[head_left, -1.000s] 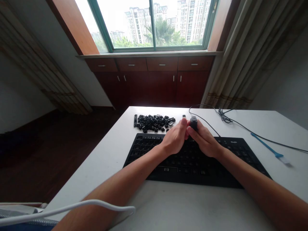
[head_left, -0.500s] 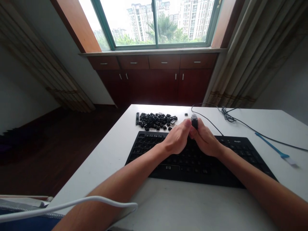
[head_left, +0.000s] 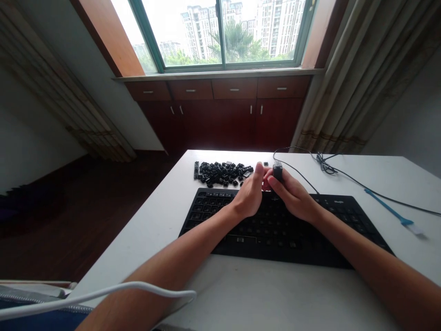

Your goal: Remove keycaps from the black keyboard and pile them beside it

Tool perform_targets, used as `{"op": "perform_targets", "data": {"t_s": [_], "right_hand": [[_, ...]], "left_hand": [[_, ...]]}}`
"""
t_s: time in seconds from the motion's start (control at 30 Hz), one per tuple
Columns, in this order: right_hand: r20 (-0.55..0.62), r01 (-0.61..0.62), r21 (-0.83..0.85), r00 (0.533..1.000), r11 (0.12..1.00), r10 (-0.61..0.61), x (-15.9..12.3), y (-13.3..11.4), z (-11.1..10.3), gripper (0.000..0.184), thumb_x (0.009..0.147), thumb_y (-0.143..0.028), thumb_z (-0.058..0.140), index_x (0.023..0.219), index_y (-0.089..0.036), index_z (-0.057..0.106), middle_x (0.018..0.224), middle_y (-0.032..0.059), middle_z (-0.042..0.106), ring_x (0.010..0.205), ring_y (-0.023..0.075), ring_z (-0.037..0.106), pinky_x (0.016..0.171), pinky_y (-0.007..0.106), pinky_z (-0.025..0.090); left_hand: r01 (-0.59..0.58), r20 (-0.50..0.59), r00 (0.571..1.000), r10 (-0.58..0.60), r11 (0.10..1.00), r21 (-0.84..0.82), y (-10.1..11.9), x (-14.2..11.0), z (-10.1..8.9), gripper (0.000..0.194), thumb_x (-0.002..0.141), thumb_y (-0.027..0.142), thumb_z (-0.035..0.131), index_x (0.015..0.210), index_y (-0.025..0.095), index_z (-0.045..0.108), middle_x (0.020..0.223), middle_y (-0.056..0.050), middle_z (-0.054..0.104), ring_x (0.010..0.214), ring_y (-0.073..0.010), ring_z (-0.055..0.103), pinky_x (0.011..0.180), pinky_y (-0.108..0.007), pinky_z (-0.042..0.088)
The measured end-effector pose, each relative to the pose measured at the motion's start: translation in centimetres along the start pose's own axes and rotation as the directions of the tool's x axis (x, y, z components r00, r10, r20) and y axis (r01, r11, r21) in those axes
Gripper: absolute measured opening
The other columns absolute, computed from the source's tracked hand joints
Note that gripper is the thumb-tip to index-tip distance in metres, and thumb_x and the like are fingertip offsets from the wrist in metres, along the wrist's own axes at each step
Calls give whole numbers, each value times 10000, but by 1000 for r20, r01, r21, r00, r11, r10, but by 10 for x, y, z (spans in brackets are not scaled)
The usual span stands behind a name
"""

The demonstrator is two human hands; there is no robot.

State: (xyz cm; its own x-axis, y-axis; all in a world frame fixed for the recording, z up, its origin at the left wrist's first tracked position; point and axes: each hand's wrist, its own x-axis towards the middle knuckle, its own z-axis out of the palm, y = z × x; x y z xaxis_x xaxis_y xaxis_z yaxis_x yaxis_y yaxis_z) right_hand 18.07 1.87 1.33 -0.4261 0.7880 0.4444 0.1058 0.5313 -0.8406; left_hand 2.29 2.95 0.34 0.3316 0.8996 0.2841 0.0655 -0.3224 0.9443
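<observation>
My right hand [head_left: 294, 195] is closed around a small black block with a pale, bristle-like top [head_left: 277, 171], held upright between thumb and fingers. It looks like a small brush, but its lower part is hidden in the hand. Close beside it, my left hand [head_left: 251, 193] has its thumb raised apart from its fingers; the fingertips reach toward the block, and whether they touch it cannot be seen. Both hands are over a black keyboard [head_left: 268, 259] whose keycaps are largely off. Behind it lies a pile of loose black keycaps [head_left: 222, 173].
One loose keycap [head_left: 265, 164] sits apart from the pile. A black cable [head_left: 325, 164] loops across the back right. A blue brush [head_left: 389, 207] with a pale end lies right of the keyboard on the white table [head_left: 275, 294]. A white cord [head_left: 138, 285] crosses my left forearm.
My left thumb has lifted off the block and the left hand has shifted slightly left. My right hand still grips the block, its thumb now showing more plainly on the near side.
</observation>
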Motion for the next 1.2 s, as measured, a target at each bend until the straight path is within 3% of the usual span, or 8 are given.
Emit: {"op": "perform_targets", "data": {"t_s": [0.2,0.43,0.6,0.8,1.0,1.13,1.2], "right_hand": [[83,-20,-38,996,999,23,-3,2,-6,197,1015,-397,533,1085,-228,606,974,57,689,884,220,677,851,374,553],[109,3,-207,994,978,20,-4,3,-10,193,994,-381,578,1095,-221,619,950,53,735,759,197,657,698,334,525],[140,59,-238,990,970,-26,-4,4,-6,122,1035,-339,492,1061,-225,529,858,42,699,757,194,664,739,342,532],[19,3,-287,1000,958,2,-5,9,-2,117,1053,-341,436,980,-250,419,712,-4,592,609,175,551,600,326,476],[-22,26,-242,999,970,-32,-6,9,-3,163,1061,-364,423,941,-253,423,725,-3,569,613,168,518,584,323,446],[-229,-16,-156,973,988,-21,-5,9,-5,192,1064,-413,418,993,-242,466,720,-20,519,620,155,497,634,330,454],[-265,-29,-84,964,996,5,-4,9,-6,215,1063,-432,419,993,-236,475,722,-24,512,632,150,500,658,330,455]], "left_hand": [[40,15,999,-39,997,-72,2,-2,2,803,1011,688,55,1049,194,688,746,-14,601,730,-168,564,717,-294,486],[124,-19,992,-124,992,-22,0,-2,0,836,967,767,68,1136,213,670,888,-35,690,860,-210,630,786,-327,504],[77,37,996,-76,997,-30,0,-3,0,819,993,723,49,1088,183,657,702,-8,616,669,-175,588,705,-314,501],[-86,136,989,59,975,204,9,-8,-1,742,1010,699,72,950,171,591,833,-44,631,824,-208,612,848,-360,498],[-134,195,978,72,936,325,13,-9,-2,703,1027,661,62,958,188,578,955,-51,641,869,-209,600,855,-355,482],[-172,228,969,98,927,332,12,-8,-3,688,1046,606,39,1003,211,602,1066,-54,655,1008,-216,605,954,-363,462],[-187,246,964,104,920,343,12,-8,-3,666,1052,595,51,1031,219,601,1089,-55,656,1037,-218,603,971,-369,456]]}}
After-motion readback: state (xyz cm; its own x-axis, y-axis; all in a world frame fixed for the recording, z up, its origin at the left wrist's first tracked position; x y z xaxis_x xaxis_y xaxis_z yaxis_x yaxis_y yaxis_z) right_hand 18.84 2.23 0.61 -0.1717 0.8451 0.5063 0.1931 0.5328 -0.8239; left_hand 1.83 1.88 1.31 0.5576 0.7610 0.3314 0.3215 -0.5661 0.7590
